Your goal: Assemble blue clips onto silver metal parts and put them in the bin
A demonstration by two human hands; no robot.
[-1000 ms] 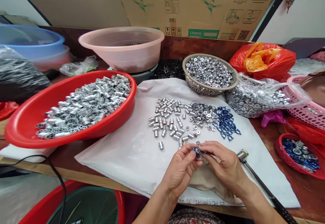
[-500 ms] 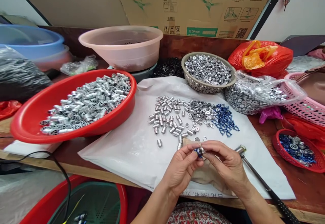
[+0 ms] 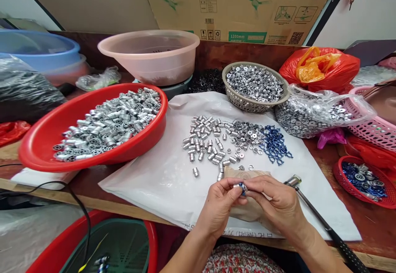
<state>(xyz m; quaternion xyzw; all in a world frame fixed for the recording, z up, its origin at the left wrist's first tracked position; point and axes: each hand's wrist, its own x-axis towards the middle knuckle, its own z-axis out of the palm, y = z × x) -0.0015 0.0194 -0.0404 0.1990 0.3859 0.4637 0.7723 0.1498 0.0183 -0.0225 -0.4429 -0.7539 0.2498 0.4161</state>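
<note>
Between the fingertips of both hands is a small blue and silver metal part (image 3: 241, 188), partly covered by the fingers. My left hand (image 3: 216, 207) pinches it from the left, thumb on its near side. From the right, my right hand (image 3: 276, 198) grips the same part with thumb and fingers closed. Below them a tan, rounded object (image 3: 247, 213) lies on the white sheet (image 3: 154, 182). Beyond the hands are loose silver cylinders (image 3: 201, 145), silver discs (image 3: 247, 135) and blue ring-shaped pieces (image 3: 275, 145). A hammer (image 3: 318, 219) rests beside my right hand.
A red basin (image 3: 34, 145) of silver cylinders stands at left, with a pink basin (image 3: 148, 54) behind. Further right are a grey-green basket (image 3: 247, 106), a clear bag of metal parts (image 3: 303, 116) and a small red basket (image 3: 338, 182). Another red tub (image 3: 153, 240) sits below the table edge.
The blue and silver part has turned between my fingertips, its silver end now pointing left. My hands stay nearly in place, and the view has shifted slightly.
</note>
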